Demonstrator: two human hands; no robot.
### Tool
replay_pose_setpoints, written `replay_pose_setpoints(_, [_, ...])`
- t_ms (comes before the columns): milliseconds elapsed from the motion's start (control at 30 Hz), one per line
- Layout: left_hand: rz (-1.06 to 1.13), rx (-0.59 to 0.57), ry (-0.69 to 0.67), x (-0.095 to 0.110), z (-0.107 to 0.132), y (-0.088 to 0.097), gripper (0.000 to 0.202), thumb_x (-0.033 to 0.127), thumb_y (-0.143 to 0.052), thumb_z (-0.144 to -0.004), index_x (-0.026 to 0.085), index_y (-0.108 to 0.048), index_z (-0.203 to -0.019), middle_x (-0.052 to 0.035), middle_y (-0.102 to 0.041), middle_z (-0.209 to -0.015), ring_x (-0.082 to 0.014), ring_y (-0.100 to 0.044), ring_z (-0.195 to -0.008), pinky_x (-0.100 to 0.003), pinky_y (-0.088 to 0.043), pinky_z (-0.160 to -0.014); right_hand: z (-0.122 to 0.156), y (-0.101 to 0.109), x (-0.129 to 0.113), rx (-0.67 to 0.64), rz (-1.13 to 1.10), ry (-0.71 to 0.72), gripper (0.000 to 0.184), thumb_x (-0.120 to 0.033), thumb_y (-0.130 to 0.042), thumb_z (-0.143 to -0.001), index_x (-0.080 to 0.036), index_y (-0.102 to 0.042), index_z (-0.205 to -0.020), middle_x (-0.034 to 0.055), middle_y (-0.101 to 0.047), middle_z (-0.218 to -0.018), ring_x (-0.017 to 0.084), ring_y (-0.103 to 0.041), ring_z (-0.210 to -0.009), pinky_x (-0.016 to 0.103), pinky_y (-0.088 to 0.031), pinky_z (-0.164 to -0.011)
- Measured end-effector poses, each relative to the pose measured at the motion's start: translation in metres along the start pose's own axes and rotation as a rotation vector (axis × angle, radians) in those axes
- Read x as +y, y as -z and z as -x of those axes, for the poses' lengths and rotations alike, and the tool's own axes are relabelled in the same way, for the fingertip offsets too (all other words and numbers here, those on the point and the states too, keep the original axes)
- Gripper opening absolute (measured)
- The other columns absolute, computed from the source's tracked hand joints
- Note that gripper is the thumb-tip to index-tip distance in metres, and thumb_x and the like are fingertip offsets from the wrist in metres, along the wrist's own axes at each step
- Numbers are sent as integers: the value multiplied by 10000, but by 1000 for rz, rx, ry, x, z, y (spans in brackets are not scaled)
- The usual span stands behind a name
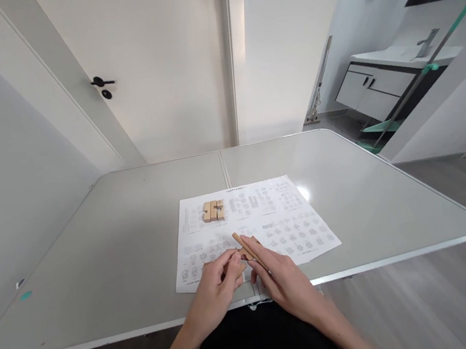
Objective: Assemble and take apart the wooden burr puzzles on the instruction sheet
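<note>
Both hands are together over the near edge of a printed instruction sheet [307,227]. My left hand [217,287] has its fingers closed on notched wooden puzzle pieces. My right hand [282,276] is closed on a long wooden puzzle piece [241,241], which slants up to the left, across the other pieces. Fingers hide how the held pieces fit together. On the upper left of the sheet lie several notched wooden puzzle blocks [213,211], side by side and apart from my hands.
The sheet lies on a grey folding table [139,237] with a metal rim and a seam down its middle. A small green mark [26,295] is at the left. Beyond the table are a white door [160,64] and, at right, a sink cabinet [375,86].
</note>
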State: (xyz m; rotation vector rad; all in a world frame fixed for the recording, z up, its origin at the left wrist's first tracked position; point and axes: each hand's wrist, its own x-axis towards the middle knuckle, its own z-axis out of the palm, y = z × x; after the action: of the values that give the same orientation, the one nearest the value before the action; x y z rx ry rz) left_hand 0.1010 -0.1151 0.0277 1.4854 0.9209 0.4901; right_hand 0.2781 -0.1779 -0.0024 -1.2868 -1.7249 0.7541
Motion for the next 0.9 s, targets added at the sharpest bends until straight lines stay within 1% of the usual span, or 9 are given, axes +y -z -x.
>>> replay_pose_setpoints(100, [-4, 2, -10, 1, 1, -1, 421, 584, -482, -1029, 202, -602, -900, 52, -359, -713, -114, -302, -596, -247, -436, -602, 1, -1, 0, 5, 15, 31, 566, -265, -339, -1119, -365, -252, -1670, 73, -723, -1271, 206, -757, -968, 358, -626, -914])
replay_pose_setpoints(200, [3, 0, 10, 4, 1, -2, 407, 590, -486, -1025, 207, -615, -977, 38, -427, -750, -123, -392, -642, -278, -506, -716, 0, -2, 0, 7, 44, 55, 576, -229, -337, -1113, -353, -256, -1670, 68, -693, -1386, 228, -705, -1224, 367, -605, -992])
replay_pose_setpoints(267, [1, 13, 20, 5, 2, -3, 416, 604, -489, -1016, 209, -607, -961, 28, -457, -765, -135, -433, -675, -299, -523, -769, 0, -3, 2, 7, 54, 62, 580, -218, -346, -1111, -350, -260, -1669, 65, -681, -1416, 234, -669, -1295, 377, -594, -1021])
replay_pose_setpoints(333, [-19, 27, 17, 5, 1, -2, 433, 622, -485, -1006, 212, -581, -906, 29, -437, -740, -141, -417, -659, -294, -508, -720, -1, -5, 3, 8, 52, 68, 581, -217, -359, -1113, -348, -260, -1670, 65, -670, -1434, 236, -649, -1325, 389, -579, -1053])
replay_pose_setpoints(433, [-39, 13, 5, 2, 1, 0, 447, 638, -475, -1006, 216, -533, -871, 47, -370, -716, -128, -343, -614, -268, -431, -621, -1, -6, 5, 7, 39, 70, 580, -215, -365, -1115, -342, -262, -1671, 67, -647, -1465, 236, -632, -1348, 417, -549, -1101])
replay_pose_setpoints(533, [-42, -8, 0, 1, 2, 2, 436, 622, -456, -1022, 214, -518, -882, 54, -365, -712, -119, -321, -597, -256, -359, -579, -2, -7, 2, -6, 19, 53, 575, -218, -366, -1117, -348, -267, -1668, 64, -663, -1443, 223, -675, -1285, 437, -540, -1114])
replay_pose_setpoints(633, [-107, -10, -17, 3, 3, 5, 437, 599, -421, -1042, 215, -505, -853, 68, -360, -635, -123, -323, -562, -268, -311, -559, -2, -6, -2, -9, 10, 63, 570, -227, -365, -1120, -353, -268, -1667, 61, -650, -1466, 227, -648, -1326, 427, -544, -1106])
replay_pose_setpoints(800, [-162, -14, -13, 7, 4, 6, 448, 611, -417, -1038, 221, -484, -829, 71, -402, -581, -127, -326, -531, -280, -317, -561, -3, -5, -5, -17, 21, 80, 580, -214, -368, -1113, -359, -268, -1666, 64, -661, -1458, 239, -651, -1328, 394, -591, -1034])
replay_pose_setpoints(900, [-149, -12, -4, 7, 5, 6, 454, 623, -436, -1028, 224, -475, -816, 67, -428, -574, -126, -347, -514, -279, -327, -552, -3, -5, -5, -30, 27, 85, 589, -205, -376, -1109, -362, -267, -1667, 56, -653, -1472, 242, -602, -1387, 404, -566, -1075])
